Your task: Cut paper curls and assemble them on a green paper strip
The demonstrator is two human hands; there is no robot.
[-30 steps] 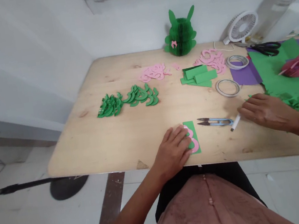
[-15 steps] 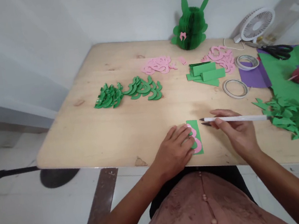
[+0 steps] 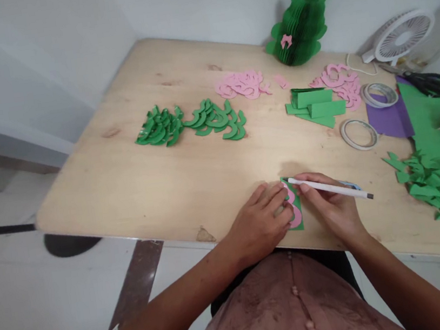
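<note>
My left hand lies on the table near its front edge, fingers stretched out flat. They press a curvy pink paper cutout onto a small green paper strip and cover part of both. My right hand is closed around a slim white pen with a dark tip. That tip meets the strip's upper end, just above the cutout. Behind the pen shows a thin bluish thing, partly hidden by the right hand; its kind is unclear.
Green curved cutouts and pink ones lie farther back. Folded green strips, tape rolls, scissors and green scraps are to the right. A green honeycomb paper figure and white fan stand by the wall.
My right hand has moved left, bringing the pen's tip from beside the green strip to its upper end. My left hand still presses the cutout. The whole view has shifted slightly.
</note>
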